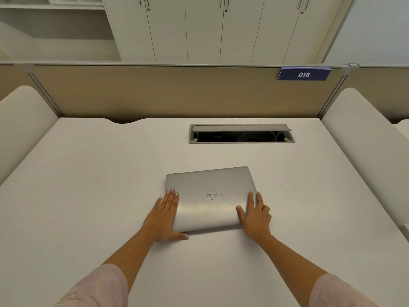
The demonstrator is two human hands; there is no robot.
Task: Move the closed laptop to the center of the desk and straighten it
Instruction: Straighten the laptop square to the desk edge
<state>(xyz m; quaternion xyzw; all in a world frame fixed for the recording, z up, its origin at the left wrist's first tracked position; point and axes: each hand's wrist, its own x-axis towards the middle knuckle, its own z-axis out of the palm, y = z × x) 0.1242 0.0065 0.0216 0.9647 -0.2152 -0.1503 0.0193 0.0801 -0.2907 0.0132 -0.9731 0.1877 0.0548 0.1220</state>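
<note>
A closed silver laptop (210, 196) lies flat on the white desk (99, 185), roughly midway across it, turned slightly so its far right corner sits further back. My left hand (164, 218) clasps its left edge, fingers along the side and thumb under the near edge. On the opposite side, my right hand (254, 216) grips the near right corner, thumb on the lid and fingers wrapped over the right edge.
An open cable hatch (241, 134) is set into the desk behind the laptop. A tan partition (155, 91) with a blue "016" sign (304, 74) closes off the back. Cream side dividers (22, 120) flank the desk; cabinets stand beyond.
</note>
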